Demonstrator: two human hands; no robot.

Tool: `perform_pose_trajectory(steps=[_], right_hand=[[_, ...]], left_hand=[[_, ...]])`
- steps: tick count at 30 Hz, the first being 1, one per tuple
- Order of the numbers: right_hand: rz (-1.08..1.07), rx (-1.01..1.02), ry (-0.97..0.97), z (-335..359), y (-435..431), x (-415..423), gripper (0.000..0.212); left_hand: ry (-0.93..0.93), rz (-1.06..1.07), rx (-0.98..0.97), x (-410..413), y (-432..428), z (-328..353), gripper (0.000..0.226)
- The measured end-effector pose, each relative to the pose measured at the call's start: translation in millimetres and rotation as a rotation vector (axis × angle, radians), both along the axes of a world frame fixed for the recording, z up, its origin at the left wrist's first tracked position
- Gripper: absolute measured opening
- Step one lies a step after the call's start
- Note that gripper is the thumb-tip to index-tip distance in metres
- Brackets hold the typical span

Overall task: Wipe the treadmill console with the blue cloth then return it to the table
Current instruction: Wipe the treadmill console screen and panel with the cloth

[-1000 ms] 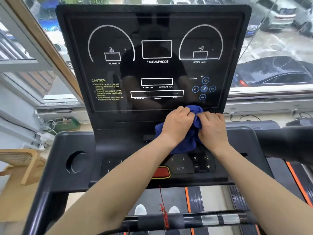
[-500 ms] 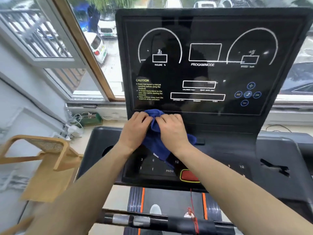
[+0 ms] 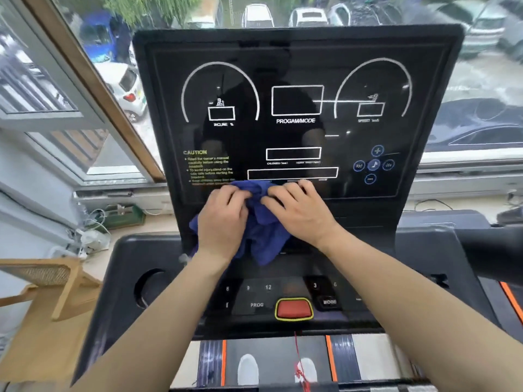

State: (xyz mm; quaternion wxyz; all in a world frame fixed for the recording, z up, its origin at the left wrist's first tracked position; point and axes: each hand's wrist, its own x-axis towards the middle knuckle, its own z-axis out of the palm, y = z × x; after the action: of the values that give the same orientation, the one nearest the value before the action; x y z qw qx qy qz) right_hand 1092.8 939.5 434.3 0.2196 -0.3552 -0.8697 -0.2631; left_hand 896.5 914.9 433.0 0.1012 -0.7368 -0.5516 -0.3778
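The black treadmill console stands upright before me, its glossy screen printed with white dials and yellow caution text. A bunched blue cloth lies against the screen's lower edge, left of centre. My left hand and my right hand sit side by side on top of the cloth, fingers curled into its folds and pressing it to the panel. Part of the cloth hangs below the hands over the console's lower ledge.
Below the hands are the button panel and a red stop key with a red cord. A round cup holder sits at the left. A wooden chair stands left of the treadmill. Windows over parked cars lie behind the console.
Both hands and the cloth slid left along the screen's lower edge, from right of centre to under the caution text. The view shifted left, then back toward centre.
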Motion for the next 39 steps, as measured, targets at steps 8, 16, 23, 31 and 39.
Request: perform_pose_trajectory(steps=[8, 16, 23, 31, 39], right_hand=[[-0.272, -0.083, 0.004, -4.2, -17.7, 183.8, 0.02], [-0.597, -1.042, 0.513, -9.1, -77.5, 201.0, 0.024], [-0.234, -1.44, 1.917, -4.8, -132.7, 155.6, 0.019], [-0.195, -1.537, 2.265, 4.9, -124.4, 162.6, 0.054], [-0.81, -0.711, 0.561, -31.2, -154.2, 176.7, 0.054]], left_hand=[[0.089, -0.301, 0.006, 188.7, 24.5, 8.5, 0.007], [-0.007, -0.431, -0.596, 247.0, -12.6, -0.7, 0.015], [-0.69, -0.362, -1.089, 193.7, -46.8, 16.5, 0.012], [-1.035, -0.58, -1.735, 148.1, -73.3, 10.4, 0.044], [0.06, -0.119, -0.635, 175.1, -93.9, -12.8, 0.039]])
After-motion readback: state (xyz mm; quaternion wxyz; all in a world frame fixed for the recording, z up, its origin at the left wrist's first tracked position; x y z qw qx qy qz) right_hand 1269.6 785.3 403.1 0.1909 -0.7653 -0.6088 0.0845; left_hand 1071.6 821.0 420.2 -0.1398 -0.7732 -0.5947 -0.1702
